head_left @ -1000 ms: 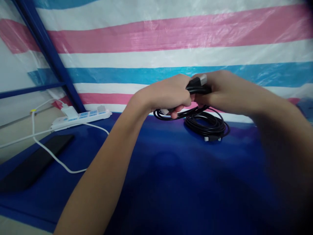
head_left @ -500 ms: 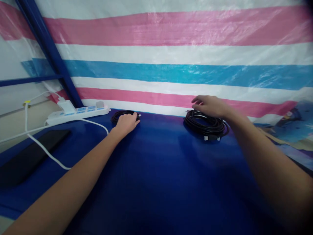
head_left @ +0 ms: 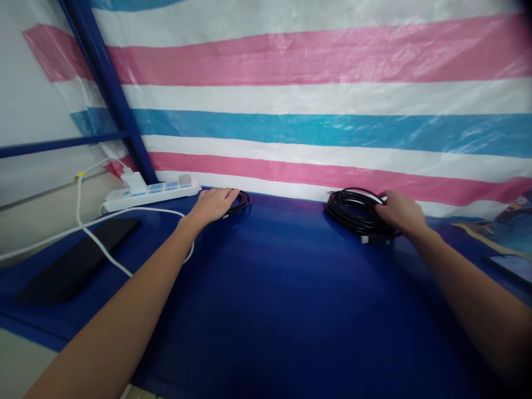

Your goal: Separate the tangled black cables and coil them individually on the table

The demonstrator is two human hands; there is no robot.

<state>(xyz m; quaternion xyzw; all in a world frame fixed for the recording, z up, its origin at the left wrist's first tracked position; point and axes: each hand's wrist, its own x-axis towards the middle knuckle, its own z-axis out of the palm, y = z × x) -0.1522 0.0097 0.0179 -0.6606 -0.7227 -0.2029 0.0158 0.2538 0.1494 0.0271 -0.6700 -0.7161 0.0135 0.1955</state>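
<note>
Near the back edge of the blue tabletop (head_left: 266, 288), my left hand (head_left: 214, 204) lies over the left part of a small coil of black cable (head_left: 244, 200). Its fingers are stretched out across the coil, and the fingertips' undersides are hidden. A small pale connector shows at the coil's front. Further right, my right hand (head_left: 401, 211) grips the right side of a larger coil of black cable (head_left: 347, 213), thumb toward the loops. One upper loop stands slightly raised. White-tipped plugs (head_left: 366, 239) show at the front of this coil.
A white power strip (head_left: 153, 194) with a charger (head_left: 133, 180) stands at the back left, its white cable (head_left: 100, 244) running forward. A flat black object (head_left: 83, 255) lies left. A phone (head_left: 513, 266) is at the right edge. Striped sheeting (head_left: 291, 127) hangs behind.
My right hand has come down from above the larger coil and closed on its right side. My left hand has shifted left over the small coil. The view has turned slightly left.
</note>
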